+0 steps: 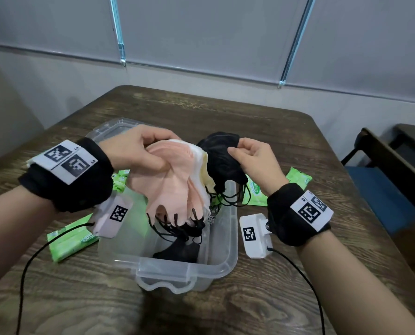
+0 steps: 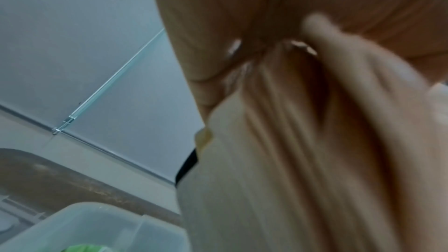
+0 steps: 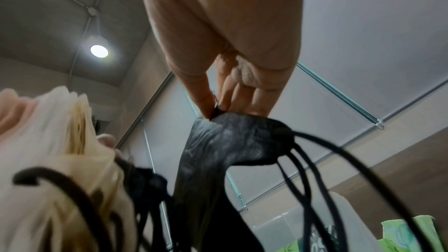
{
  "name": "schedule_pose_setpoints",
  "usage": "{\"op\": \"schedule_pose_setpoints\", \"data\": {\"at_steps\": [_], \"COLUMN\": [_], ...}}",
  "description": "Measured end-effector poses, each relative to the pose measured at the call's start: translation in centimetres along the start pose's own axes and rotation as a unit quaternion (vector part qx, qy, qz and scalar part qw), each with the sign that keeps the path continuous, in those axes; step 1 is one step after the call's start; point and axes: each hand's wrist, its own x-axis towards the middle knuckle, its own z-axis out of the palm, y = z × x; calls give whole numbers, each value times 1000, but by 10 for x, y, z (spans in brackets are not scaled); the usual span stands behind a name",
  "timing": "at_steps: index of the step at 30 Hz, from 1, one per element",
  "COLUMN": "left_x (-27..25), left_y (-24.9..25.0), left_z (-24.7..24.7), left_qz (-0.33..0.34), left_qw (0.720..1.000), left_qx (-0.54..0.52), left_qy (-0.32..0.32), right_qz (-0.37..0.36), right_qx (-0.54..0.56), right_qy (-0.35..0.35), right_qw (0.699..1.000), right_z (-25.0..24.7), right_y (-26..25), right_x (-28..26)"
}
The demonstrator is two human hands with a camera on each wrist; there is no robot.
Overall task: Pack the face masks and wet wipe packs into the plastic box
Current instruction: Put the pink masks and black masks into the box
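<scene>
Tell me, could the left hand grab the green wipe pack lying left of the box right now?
Probably not yet: the left hand grips a stack of masks. The wipe pack itself lies uncovered on the table.

Both forearms reached forward, each wrist wrapped in a black band. The left hand [image 1: 138, 151] was raised, its fingers and thumb curled closed in a grip. The right hand [image 1: 254, 158] was level with it, thumb and fingertips [image 3: 206, 101] pinched together.

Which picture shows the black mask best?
The right wrist view: the black mask fills it, pinched at its top edge by the right hand, ear loops dangling. The head view shows it smaller and partly hidden. The left wrist view shows only a dark sliver.
</scene>
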Motion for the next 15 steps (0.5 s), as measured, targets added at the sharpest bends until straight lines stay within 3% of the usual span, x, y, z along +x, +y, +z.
{"op": "schedule_pose_setpoints", "data": {"at_steps": [7,15], "left_x": [5,14], "left_y": [4,-20], "left_z": [1,6], "left_qz": [32,-32], "left_qw": [995,985], "left_qx": [-94,-157], "left_qy": [28,56], "right_qz": [6,40], "right_qx": [26,24], "right_qy": [-119,-138], "right_qw": [993,989], "right_z": [18,38], "right_y": [-20,-23], "right_x": [-9,-8]}}
